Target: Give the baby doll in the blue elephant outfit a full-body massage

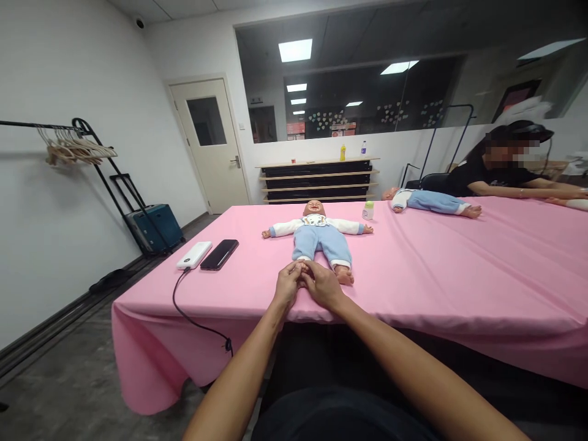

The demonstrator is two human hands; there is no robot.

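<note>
My left hand [288, 285] and right hand [324, 283] close together around one foot of a smooth-skinned baby doll [319, 237] in a white top and light-blue trousers, the foot mostly hidden by my fingers. The doll lies face up, arms spread, on a pink cloth-covered table [261, 285]. On my left of the doll lie a glossy black phone [220, 255] and a white rectangular power bank [195, 255]; on my right, a small pale bottle with a green cap [368, 212].
</note>
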